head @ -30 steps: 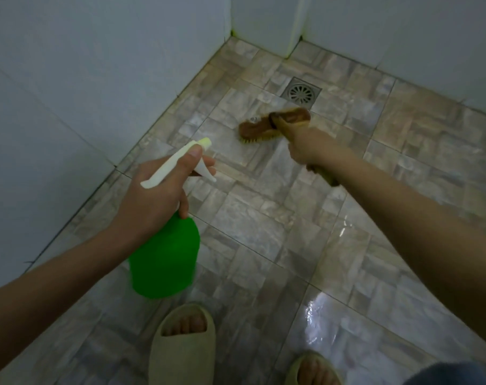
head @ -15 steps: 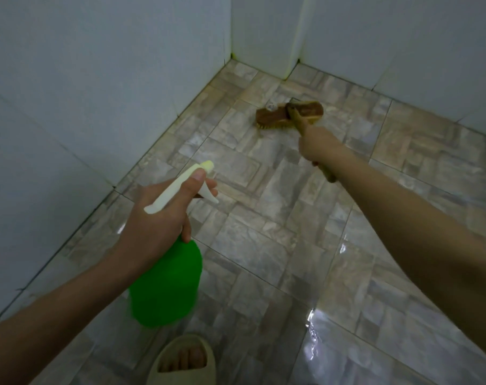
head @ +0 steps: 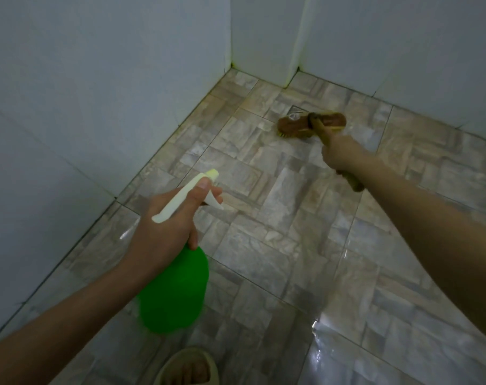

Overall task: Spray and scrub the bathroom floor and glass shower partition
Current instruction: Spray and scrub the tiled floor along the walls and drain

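My left hand (head: 166, 232) grips the neck of a green spray bottle (head: 173, 293) with a cream trigger head, its nozzle aimed at the floor ahead. My right hand (head: 337, 154) holds the wooden handle of a brown scrub brush (head: 294, 125). The brush head lies bristles down on the stone-pattern floor tiles (head: 264, 237), over the floor drain (head: 297, 109) near the far corner. Only a corner of the drain shows.
Pale walls (head: 97, 93) close in the floor on the left and at the back, meeting in a corner with a jutting column (head: 264, 37). My sandalled foot (head: 189, 368) stands at the bottom edge. Wet, shiny patches lie at the lower right.
My right hand has pushed the brush farther from me, onto the drain by the back corner. The view has shifted forward. My left hand keeps the same hold on the bottle.
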The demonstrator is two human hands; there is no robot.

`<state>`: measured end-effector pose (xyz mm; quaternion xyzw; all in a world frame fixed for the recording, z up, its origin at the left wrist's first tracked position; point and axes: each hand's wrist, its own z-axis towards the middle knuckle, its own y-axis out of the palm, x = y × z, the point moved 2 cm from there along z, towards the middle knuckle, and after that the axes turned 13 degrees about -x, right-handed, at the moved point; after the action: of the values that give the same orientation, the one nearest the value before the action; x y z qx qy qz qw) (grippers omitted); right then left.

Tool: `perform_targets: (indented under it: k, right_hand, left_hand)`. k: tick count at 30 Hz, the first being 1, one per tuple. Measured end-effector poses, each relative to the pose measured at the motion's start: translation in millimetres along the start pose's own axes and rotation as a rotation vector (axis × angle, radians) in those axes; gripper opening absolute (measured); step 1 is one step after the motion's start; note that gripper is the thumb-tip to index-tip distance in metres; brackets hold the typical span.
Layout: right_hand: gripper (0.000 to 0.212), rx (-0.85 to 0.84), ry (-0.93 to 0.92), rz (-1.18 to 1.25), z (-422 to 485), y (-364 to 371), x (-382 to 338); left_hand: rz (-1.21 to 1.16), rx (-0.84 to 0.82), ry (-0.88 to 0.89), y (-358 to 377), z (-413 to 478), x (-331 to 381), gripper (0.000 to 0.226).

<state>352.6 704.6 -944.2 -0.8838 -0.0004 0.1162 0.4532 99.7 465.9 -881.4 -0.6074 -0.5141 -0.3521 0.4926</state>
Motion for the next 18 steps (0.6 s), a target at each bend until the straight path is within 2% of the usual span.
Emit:
perform_targets:
  k: [2,4,6,8,12,15,18]
  right_hand:
    - [0.061,-0.035,-0.025,-0.053,-36,22,1]
    - [0.054,-0.144,-0.110,-0.141,-81,56,-5]
    - [0.061,-0.254,-0.272,-0.297,-108,86,-26]
    - [0.064,-0.231,-0.422,-0.395,-107,100,-66]
    - [0.059,-0.187,-0.613,-0.370,-60,105,-169]
    - [0.075,-0.254,-0.704,-0.470,-54,99,-208]
    - [0.079,-0.347,-0.680,-0.534,-84,94,-196]
  left_hand:
    - [0.008,0.009,-0.002,-6,-5,-1,0.033]
    - [0.009,0.038,-0.010,-15,-13,-4,0.030]
    - [0.023,0.070,-0.028,-25,-24,-7,0.029]
    - [0.043,0.093,-0.053,-36,-38,-7,0.028]
    - [0.118,0.161,-0.104,-61,-82,1,0.044]
    - [0.174,0.239,-0.106,-83,-121,15,0.039]
    - [0.153,0.320,-0.105,-104,-160,31,0.041]
